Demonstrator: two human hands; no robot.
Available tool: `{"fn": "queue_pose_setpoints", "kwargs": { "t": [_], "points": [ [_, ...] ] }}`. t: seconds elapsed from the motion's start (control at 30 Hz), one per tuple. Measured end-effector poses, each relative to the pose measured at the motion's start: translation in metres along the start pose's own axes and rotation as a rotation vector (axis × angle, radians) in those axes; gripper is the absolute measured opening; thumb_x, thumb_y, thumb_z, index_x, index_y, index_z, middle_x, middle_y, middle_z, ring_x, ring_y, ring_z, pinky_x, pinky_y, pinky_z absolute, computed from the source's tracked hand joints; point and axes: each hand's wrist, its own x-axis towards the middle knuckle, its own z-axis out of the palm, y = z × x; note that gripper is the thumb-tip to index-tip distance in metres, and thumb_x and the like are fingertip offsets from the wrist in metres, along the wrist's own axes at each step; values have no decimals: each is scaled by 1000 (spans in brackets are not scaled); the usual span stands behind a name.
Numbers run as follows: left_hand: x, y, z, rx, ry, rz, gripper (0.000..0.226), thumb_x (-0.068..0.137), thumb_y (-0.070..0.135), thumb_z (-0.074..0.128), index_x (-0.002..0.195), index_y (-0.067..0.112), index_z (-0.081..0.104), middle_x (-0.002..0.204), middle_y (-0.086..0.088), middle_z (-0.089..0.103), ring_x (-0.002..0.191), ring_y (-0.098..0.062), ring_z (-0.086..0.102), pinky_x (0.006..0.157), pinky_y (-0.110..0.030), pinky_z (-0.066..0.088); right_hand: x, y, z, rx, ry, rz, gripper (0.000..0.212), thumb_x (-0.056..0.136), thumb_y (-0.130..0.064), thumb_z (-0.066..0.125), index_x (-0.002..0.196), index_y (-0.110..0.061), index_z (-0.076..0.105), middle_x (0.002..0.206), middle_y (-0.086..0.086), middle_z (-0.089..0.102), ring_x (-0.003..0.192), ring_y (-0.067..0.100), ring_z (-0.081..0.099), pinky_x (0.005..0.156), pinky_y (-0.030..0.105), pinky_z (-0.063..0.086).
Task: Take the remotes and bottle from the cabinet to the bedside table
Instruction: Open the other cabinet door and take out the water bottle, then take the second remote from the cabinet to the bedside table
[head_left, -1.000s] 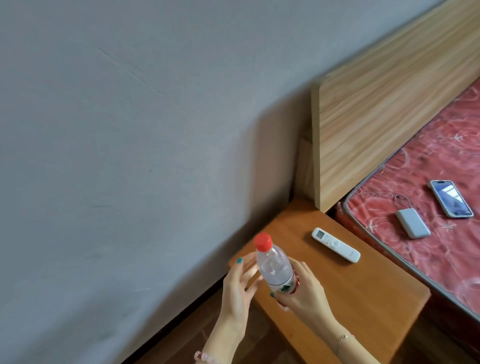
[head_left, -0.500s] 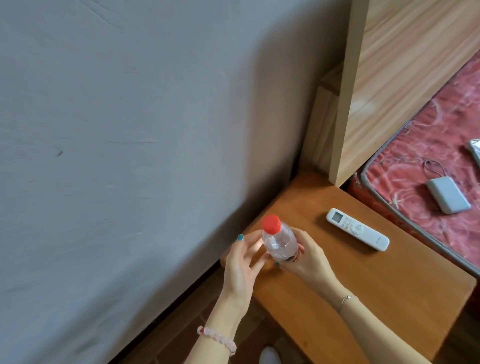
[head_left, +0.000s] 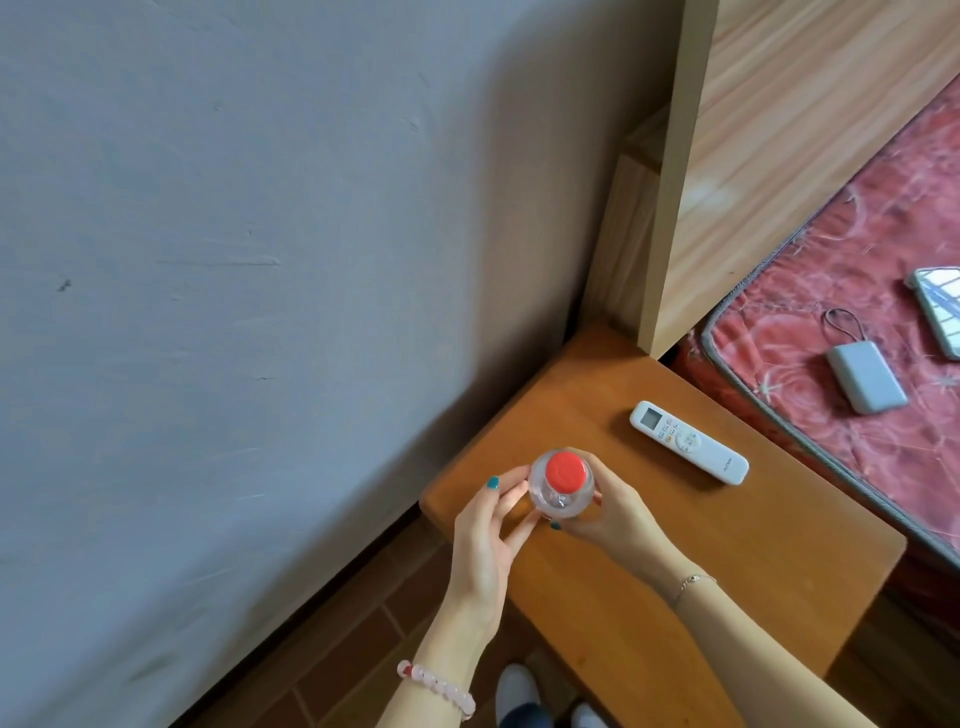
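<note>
Filling the far left is a plain grey wall (head_left: 234, 312), running down to a strip of brown tiled floor (head_left: 332, 649) at its foot. A pink bead bracelet (head_left: 436, 688) is circling the left wrist near the bottom edge. Above it the left hand (head_left: 483, 540) is reaching up with fingers loosely spread, its fingertips (head_left: 511, 491) lying against the left side of the bottle (head_left: 562, 486); this hand is steadying rather than gripping. The bottle, clear with a red cap (head_left: 564, 471), is standing upright as seen from straight above, over the near left corner of the wooden bench (head_left: 727, 571); whether its base is touching the bench top cannot be told. The right hand (head_left: 608, 514) is wrapping around the bottle's right side, thumb and fingers curled onto the plastic and holding it. A thin chain bracelet (head_left: 693, 584) is sitting on the right wrist. Further right, a white remote (head_left: 688, 441) is lying flat on the bench, screen end toward the wall, well apart from the bottle. Behind it a light wooden headboard (head_left: 753, 156) is rising. On the red patterned mattress (head_left: 883, 467) at the right, a grey power bank (head_left: 866, 378) is lying beside a phone (head_left: 939, 312) cut by the frame edge.
</note>
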Motion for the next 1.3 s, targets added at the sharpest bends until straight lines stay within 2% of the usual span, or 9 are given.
{"fn": "queue_pose_setpoints", "kwargs": {
  "t": [0.13,0.3,0.4,0.47,0.57,0.63,0.73,1.0,1.3],
  "points": [
    [-10,5,1,21,-2,-18,36,100,26,36,114,9,65,118,-2,66,115,-14,59,96,-34,48,-10,-1,1,-67,21,10,76,71,-14,78,135,-26,38,129,-11,51,117,3,48,90,5,38],
    [-41,13,1,153,-33,-21,28,99,25,40,113,17,63,120,0,64,112,-14,60,98,-32,47,-44,-20,-21,-233,78,59,55,85,-16,62,135,-21,39,137,-2,48,124,13,45,100,25,39],
    [-67,19,6,499,-18,116,23,98,24,43,113,29,59,127,9,57,112,-3,55,85,-7,44,-73,-48,-41,-411,148,-4,52,89,-23,57,137,-20,37,140,0,45,128,15,42,100,24,37],
    [-89,27,10,882,44,290,31,97,30,44,128,32,48,132,18,44,120,1,44,80,5,34,-94,-72,-54,-531,210,-74,53,88,-28,57,137,-18,38,140,2,45,131,18,39,102,29,36],
    [-126,45,16,1346,97,545,53,93,44,36,142,25,34,145,8,35,134,-10,33,104,-18,35,-127,-109,-72,-610,303,-174,55,83,-28,64,132,-13,45,135,7,50,130,26,41,101,40,38],
    [-150,64,23,1471,135,685,57,89,45,35,139,19,41,142,-3,45,130,-22,43,103,-39,43,-149,-133,-86,-621,362,-228,55,82,-28,65,131,-12,46,135,8,51,131,26,39,102,43,38],
    [-184,96,37,1570,206,832,54,87,40,36,132,13,49,130,-10,55,120,-29,52,93,-51,48,-180,-166,-109,-597,447,-295,53,85,-29,61,133,-12,44,137,7,47,133,23,35,107,39,32],
    [-254,138,58,1680,275,1023,53,87,41,37,131,14,51,130,-12,55,119,-32,53,94,-52,47,-258,-223,-143,-561,610,-361,49,89,-32,53,132,-12,43,134,7,49,127,23,41,103,40,38],
    [-297,149,49,1698,128,1235,56,80,42,54,132,20,50,131,-9,57,119,-32,55,91,-51,49,-333,-254,-123,-698,820,-263,57,88,-45,31,133,-12,43,134,7,49,126,24,42,103,38,36]
  ]
}}
